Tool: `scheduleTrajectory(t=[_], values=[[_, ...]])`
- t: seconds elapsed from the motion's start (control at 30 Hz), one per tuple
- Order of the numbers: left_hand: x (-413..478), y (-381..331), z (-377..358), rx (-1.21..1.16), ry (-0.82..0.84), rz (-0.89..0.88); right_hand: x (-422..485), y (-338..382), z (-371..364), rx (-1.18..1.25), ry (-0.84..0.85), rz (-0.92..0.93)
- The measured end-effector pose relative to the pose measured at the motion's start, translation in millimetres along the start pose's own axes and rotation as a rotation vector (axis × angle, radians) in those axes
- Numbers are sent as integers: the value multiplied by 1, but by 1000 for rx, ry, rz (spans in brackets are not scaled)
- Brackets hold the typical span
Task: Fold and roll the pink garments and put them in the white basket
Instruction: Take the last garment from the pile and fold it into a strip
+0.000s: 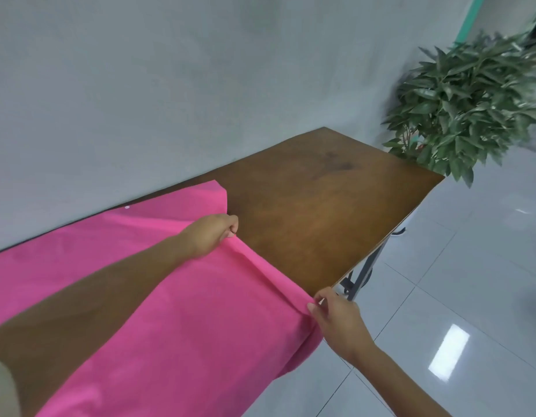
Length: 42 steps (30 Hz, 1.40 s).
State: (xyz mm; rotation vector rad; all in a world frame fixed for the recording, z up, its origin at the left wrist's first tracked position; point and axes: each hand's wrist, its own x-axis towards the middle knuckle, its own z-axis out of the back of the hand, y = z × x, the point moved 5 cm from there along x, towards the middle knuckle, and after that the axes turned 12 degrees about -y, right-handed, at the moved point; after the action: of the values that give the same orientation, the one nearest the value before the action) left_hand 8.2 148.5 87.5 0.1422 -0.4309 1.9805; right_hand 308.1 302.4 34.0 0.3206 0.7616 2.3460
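A large pink garment lies spread over the left part of the brown wooden table and hangs over its near edge. My left hand grips the garment's right edge near the middle of the table, fingers curled round a small fold. My right hand pinches the same edge at the table's near side, where the cloth drops off. Between the two hands the edge forms a narrow raised fold. No white basket is in view.
A grey wall runs along the table's far side. A leafy green plant stands past the table's far right corner. Glossy white floor tiles lie to the right, with the table's metal leg below the edge.
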Motion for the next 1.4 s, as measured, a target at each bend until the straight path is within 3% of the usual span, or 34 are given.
scheduleTrajectory(t=[0.07, 0.43, 0.93, 1.4], values=[[-19, 9, 7, -41, 62, 23, -17, 5, -2, -2, -19, -16], [-125, 35, 52, -135, 3, -75, -129, 61, -45, 7, -128, -76], [-242, 82, 90, -79, 33, -87, -253, 149, -104, 12, -66, 24], [-355, 79, 145, 12, -18, 75, -341, 192, -132, 100, 39, 132]])
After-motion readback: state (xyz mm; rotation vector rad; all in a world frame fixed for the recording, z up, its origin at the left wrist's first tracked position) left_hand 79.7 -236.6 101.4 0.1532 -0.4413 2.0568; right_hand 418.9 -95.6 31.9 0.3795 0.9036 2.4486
